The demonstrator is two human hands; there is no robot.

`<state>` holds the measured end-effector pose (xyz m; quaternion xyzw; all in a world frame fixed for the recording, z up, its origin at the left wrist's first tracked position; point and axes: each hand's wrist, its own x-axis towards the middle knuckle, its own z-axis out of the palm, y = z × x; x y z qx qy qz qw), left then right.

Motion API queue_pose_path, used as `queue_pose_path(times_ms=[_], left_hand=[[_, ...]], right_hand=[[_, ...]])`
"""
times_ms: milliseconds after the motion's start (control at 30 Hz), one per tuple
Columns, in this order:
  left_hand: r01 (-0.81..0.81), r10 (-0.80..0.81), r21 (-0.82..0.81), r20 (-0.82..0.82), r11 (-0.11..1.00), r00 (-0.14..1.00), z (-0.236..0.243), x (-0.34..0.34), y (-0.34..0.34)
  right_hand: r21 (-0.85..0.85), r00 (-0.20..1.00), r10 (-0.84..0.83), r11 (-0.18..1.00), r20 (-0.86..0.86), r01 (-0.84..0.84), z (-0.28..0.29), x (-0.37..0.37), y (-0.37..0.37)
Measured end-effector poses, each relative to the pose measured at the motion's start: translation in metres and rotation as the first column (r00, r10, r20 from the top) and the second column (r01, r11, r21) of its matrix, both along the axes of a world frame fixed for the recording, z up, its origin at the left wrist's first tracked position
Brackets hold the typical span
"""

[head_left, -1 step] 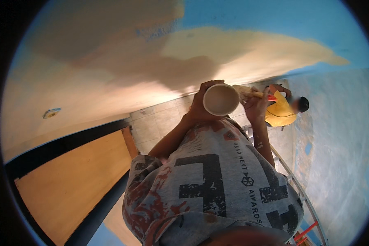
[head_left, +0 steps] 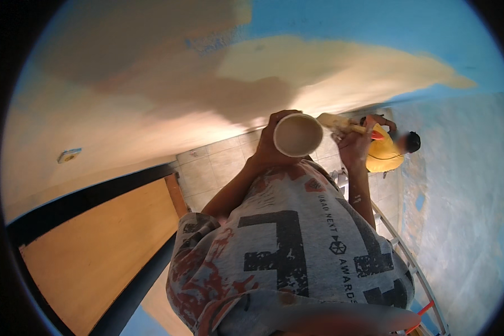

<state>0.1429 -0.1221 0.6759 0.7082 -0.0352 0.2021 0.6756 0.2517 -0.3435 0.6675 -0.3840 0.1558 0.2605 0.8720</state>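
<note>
My left hand (head_left: 267, 144) is wrapped around the side of a round white tub (head_left: 321, 138), held in front of my chest. The tub's mouth faces up and its inside looks pale; how full it is I cannot tell. Just right of it, my right hand (head_left: 355, 150) grips a paintbrush (head_left: 334, 120) with cream bristles and a red-ended handle. The bristles point toward the tub's rim, close beside it. Pale smears mark my right hand and forearm. Ahead stands a wall (head_left: 168, 101), partly cream and partly blue.
A metal ladder (head_left: 404, 252) runs down on my right. Below, a person in a yellow top (head_left: 385, 151) is on the tiled floor (head_left: 215, 168) near the wall. A dark-framed door (head_left: 106, 241) is at left. A small fixture (head_left: 69, 155) sits on the wall.
The tub has shifted slightly left in my left hand. My right hand with the paintbrush has moved a little right, away from the rim.
</note>
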Motion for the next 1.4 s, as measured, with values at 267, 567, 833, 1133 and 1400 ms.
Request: queue_pose_path(times_ms=[267, 567, 833, 1133, 1400], left_hand=[[-0.078, 0.083, 0.035, -0.173, 0.996, 0.981, -0.030, -0.022, 0.019], [-0.132, 0.137, 0.055, -0.098, 0.990, 0.986, 0.010, 0.014, -0.009], [-0.317, 0.309, 0.172, 0.070, 0.933, 0.948, 0.023, 0.010, -0.011], [-0.390, 0.385, 0.312, 0.080, 0.866, 0.919, 0.028, 0.005, -0.009], [-0.359, 0.405, 0.361, -0.057, 0.861, 0.913, 0.027, -0.003, -0.014]], right_hand=[[0.138, 0.847, -0.054, 0.990, 0.529, -0.023, 0.107, 0.009, -0.025], [-0.040, 0.782, 0.078, 0.997, 0.618, -0.068, 0.095, 0.020, -0.007], [-0.020, 0.722, 0.268, 0.943, 0.638, -0.332, 0.108, 0.016, 0.014], [-0.205, 0.656, 0.437, 0.893, 0.615, -0.401, 0.107, 0.025, 0.012], [-0.327, 0.576, 0.462, 0.887, 0.674, -0.328, 0.095, 0.034, -0.002]])
